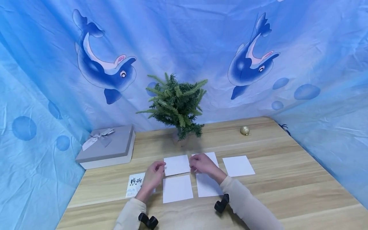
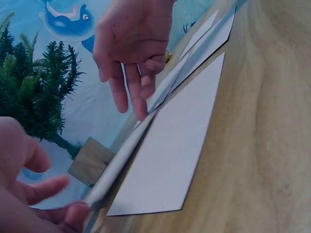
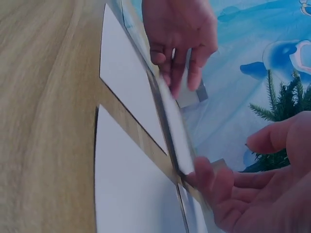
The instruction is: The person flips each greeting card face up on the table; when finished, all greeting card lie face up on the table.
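Note:
A white card [image 1: 176, 164] lies between my two hands, its near edge dark underneath. My left hand [image 1: 154, 174] has its fingertips at the card's left edge, the thumb held away from them in the left wrist view. At the opposite edge, fingertips of my right hand [image 1: 202, 163] meet the card; its thumb [image 3: 269, 137] also stands apart. Directly in front of this card lies another white card [image 1: 178, 189]. The right hand and forearm partly cover two more, a back one [image 1: 213, 157] and a front one [image 1: 207, 185].
A card with black brush lettering [image 1: 134, 185] sits partly behind the left hand. Farther right is a white card [image 1: 238, 165]. A grey-lidded gift box [image 1: 106, 145], a small potted fir tree [image 1: 178, 105] and a gold bauble [image 1: 245, 130] stand along the back of the wooden table [image 1: 302, 188].

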`<action>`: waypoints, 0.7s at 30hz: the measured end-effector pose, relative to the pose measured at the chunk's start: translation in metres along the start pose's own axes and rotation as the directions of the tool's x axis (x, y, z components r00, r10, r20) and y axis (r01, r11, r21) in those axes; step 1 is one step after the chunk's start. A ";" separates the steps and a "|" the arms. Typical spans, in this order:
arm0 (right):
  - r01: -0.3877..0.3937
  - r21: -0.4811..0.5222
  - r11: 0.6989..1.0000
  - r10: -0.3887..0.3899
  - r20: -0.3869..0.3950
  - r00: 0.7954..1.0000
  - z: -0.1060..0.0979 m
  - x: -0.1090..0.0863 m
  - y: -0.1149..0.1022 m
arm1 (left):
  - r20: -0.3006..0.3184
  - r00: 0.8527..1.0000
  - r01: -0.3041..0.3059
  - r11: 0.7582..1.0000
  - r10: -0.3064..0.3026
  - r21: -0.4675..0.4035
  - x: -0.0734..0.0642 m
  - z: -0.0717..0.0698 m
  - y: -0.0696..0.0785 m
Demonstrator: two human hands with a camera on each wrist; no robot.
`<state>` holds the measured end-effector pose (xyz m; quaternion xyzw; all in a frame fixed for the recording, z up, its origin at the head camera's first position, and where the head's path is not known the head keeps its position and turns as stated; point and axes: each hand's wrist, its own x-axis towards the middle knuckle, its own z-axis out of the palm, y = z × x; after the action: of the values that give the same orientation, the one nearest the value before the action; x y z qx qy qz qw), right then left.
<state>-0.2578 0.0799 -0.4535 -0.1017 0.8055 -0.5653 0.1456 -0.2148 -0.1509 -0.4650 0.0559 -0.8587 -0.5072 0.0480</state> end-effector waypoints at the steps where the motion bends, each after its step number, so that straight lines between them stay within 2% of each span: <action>1: -0.004 0.012 1.000 0.004 -0.016 1.000 0.000 0.001 0.000 | -0.019 1.000 0.008 1.000 -0.009 -0.027 -0.001 0.000 0.001; 6: 0.015 0.090 0.996 -0.007 -0.095 0.995 -0.001 0.003 -0.002 | -0.065 0.997 0.021 0.981 -0.034 -0.192 -0.003 -0.003 0.007; 10: 0.083 0.101 0.991 -0.070 -0.128 0.989 0.001 -0.001 -0.009 | -0.090 0.996 0.002 0.961 -0.028 -0.276 -0.002 -0.005 0.009; 16: 0.143 0.041 0.989 -0.134 -0.175 0.975 0.005 0.003 -0.005 | -0.130 0.991 -0.060 0.942 0.018 -0.331 -0.002 -0.007 0.010; 21: 0.212 -0.041 0.976 -0.216 -0.209 0.954 0.007 0.001 -0.006 | -0.135 0.990 -0.069 0.943 0.026 -0.324 -0.002 -0.007 0.009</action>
<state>-0.2567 0.0714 -0.4498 -0.1288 0.8057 -0.5781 -0.0043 -0.2126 -0.1524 -0.4536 0.0588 -0.7584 -0.6371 0.1243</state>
